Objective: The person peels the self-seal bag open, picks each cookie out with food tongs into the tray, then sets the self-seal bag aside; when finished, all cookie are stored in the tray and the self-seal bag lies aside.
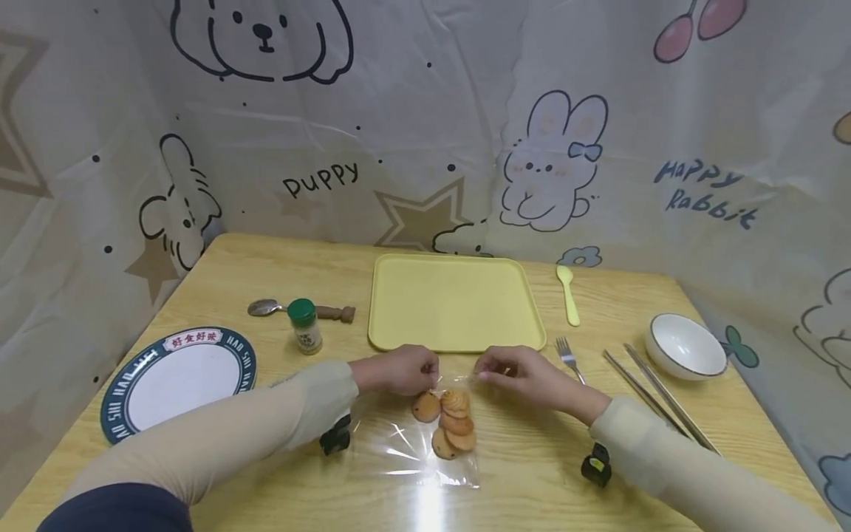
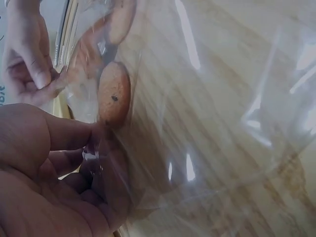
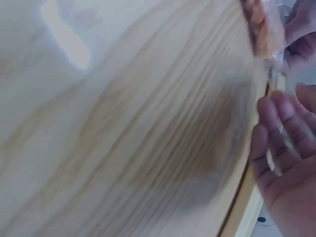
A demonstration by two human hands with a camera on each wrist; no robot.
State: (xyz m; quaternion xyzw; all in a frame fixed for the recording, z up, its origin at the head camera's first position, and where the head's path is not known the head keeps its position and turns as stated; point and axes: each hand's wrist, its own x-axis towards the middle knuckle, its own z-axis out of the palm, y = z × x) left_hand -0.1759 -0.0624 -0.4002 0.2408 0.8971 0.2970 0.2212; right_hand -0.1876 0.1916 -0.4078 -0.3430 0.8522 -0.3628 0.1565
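Note:
A clear plastic bag (image 1: pixel 392 451) lies over the table with several round golden cookies (image 1: pixel 457 426) inside, bunched toward its far right part. My left hand (image 1: pixel 407 368) pinches the bag's far edge between thumb and fingers; the left wrist view shows the film stretching away from the fingertips, with one cookie (image 2: pixel 114 94) close by. At the bag's far right corner, my right hand (image 1: pixel 521 375) pinches the film with thumb and forefinger. Its fingers (image 3: pixel 279 128) are blurred in the right wrist view. Both hands are just in front of a yellow tray (image 1: pixel 455 303).
To the left are a blue-rimmed plate (image 1: pixel 182 388), a green-capped seasoning jar (image 1: pixel 305 329) and a spoon (image 1: pixel 264 307) with a brown handle. On the right lie a yellow spoon (image 1: pixel 568 295), a fork (image 1: pixel 567 356), metal chopsticks (image 1: pixel 671 403) and a white bowl (image 1: pixel 687 347).

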